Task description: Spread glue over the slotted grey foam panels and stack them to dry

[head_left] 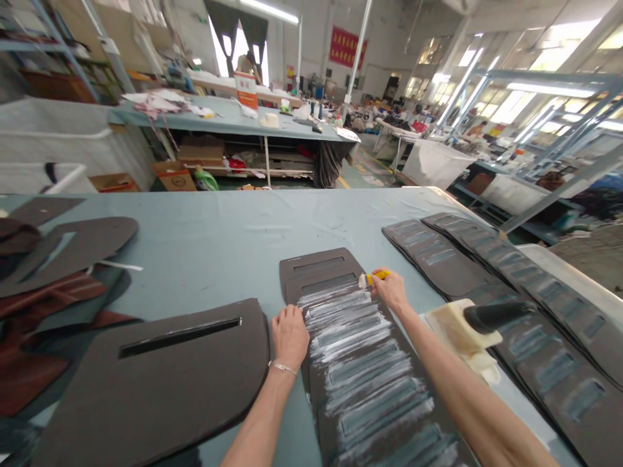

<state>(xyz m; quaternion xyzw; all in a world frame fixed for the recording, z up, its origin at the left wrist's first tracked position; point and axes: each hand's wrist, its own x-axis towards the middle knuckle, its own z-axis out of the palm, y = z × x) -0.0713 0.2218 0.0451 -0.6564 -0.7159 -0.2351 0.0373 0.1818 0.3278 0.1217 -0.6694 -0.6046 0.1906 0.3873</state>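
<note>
The white, wet-looking smears run past the slot edges on the overlapping dark-grey flat panels [350, 331], so a loaded stroke could carry the coating into the slots or over the side; too much on the bristles or a loose wrist would be the cause. The panels lie fanned one on another, and a hard sideways push could slide the upper one out of line if the left hand [291, 334] bears too lightly. Its fingertips sit close to the streaks and could pick up white and mark bare grey. The right forearm passes low over the coated stretch and might smudge it, or knock the cream plastic container [450, 318] beside it. The panels lie on the blue-green covered counter [233, 240], between and below the hands: the left one has bent fingers at their left edge, though whether it pinches or merely presses cannot be told; the right one grips a small yellow-handled brush [378, 275], its pale bristles near the upper right edge.
</note>
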